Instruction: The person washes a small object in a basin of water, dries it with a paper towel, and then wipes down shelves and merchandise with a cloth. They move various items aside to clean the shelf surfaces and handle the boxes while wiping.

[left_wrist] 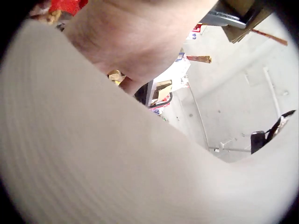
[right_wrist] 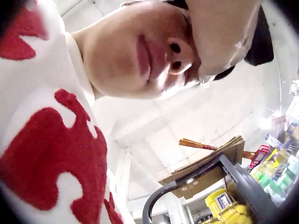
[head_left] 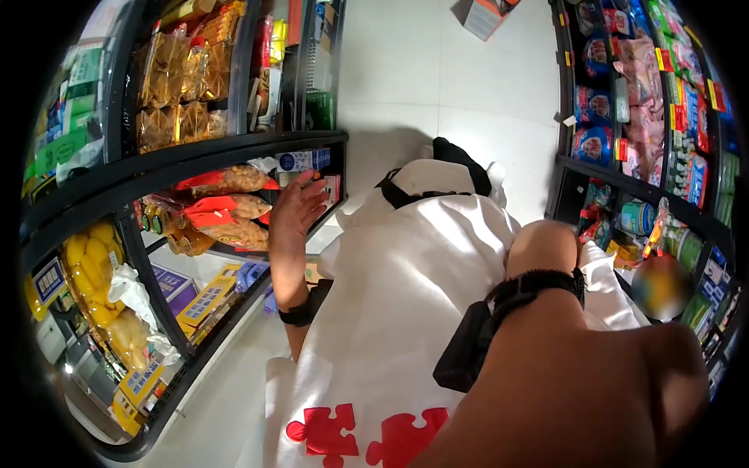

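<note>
My left hand (head_left: 295, 214) is held beside the shelf on the left, fingers loosely spread and nothing in it. Behind it on that shelf lie red bags of nuts (head_left: 226, 222) and a blue-and-white box (head_left: 304, 161). In the left wrist view, part of the left hand (left_wrist: 135, 42) shows beyond a white shirt (left_wrist: 93, 140). My right hand (head_left: 593, 382) is raised close to the head camera, large and blurred. In the right wrist view, the right hand (right_wrist: 224, 32) covers the upper face beside a black headpiece (right_wrist: 259, 42); its fingertips are hidden.
Shelves line both sides of the aisle. Left ones carry golden packages (head_left: 187, 74) and yellow packs (head_left: 94, 265); right ones hold blue tubs (head_left: 594, 105) and pink packs (head_left: 644, 117). An orange-and-grey box (head_left: 488, 17) stands on the pale floor (head_left: 390, 70). Flattened cardboard (right_wrist: 205, 170) lies high up.
</note>
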A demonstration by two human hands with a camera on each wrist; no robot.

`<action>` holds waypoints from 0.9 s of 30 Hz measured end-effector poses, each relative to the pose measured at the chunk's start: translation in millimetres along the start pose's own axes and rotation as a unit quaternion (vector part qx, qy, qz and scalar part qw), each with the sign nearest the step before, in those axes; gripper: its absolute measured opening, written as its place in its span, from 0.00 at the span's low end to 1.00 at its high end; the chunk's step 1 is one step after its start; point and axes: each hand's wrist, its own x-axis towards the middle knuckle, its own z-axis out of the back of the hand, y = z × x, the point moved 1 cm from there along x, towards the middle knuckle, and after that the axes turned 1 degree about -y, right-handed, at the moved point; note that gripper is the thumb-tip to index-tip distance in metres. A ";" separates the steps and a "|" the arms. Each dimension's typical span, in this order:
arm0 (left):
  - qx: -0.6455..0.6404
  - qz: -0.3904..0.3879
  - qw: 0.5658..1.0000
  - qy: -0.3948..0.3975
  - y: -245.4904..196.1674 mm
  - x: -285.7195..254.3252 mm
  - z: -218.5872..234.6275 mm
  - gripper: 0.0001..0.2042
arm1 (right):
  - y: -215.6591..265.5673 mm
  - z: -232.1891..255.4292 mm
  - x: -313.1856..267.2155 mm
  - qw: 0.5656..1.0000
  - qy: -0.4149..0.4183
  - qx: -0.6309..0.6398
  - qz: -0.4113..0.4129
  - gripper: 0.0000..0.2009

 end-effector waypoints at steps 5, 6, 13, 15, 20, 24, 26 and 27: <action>0.010 0.010 1.000 0.001 5.0 4.9 13.4 0.25 | 11.5 -2.3 3.4 1.000 0.004 0.026 0.002 0.17; 0.011 0.004 1.000 0.003 5.4 5.8 12.5 0.24 | 13.0 -3.6 3.1 0.999 0.004 0.031 0.002 0.17; -0.016 -0.026 0.999 0.022 -3.2 -3.0 7.1 0.21 | 18.2 -4.7 1.0 0.992 -0.002 0.129 -0.018 0.17; -0.020 -0.020 0.999 0.024 -3.9 -3.1 7.1 0.22 | 15.8 -2.9 3.8 0.989 -0.007 0.143 -0.037 0.17; -0.025 -0.033 0.999 0.017 -3.8 -1.4 12.2 0.21 | 21.7 -6.1 -0.8 0.983 -0.003 0.167 -0.070 0.17; -0.033 -0.030 0.999 0.010 -2.3 -4.5 15.6 0.21 | 37.5 -20.8 -25.7 0.975 0.118 0.188 -0.031 0.18; -0.030 -0.029 0.999 0.002 -1.6 -7.5 17.7 0.21 | 41.5 -19.6 -27.3 0.970 0.151 0.191 -0.027 0.19; -0.026 -0.026 0.999 -0.003 -0.7 -7.6 15.8 0.21 | 40.8 -14.3 -20.4 0.983 0.146 0.101 -0.044 0.18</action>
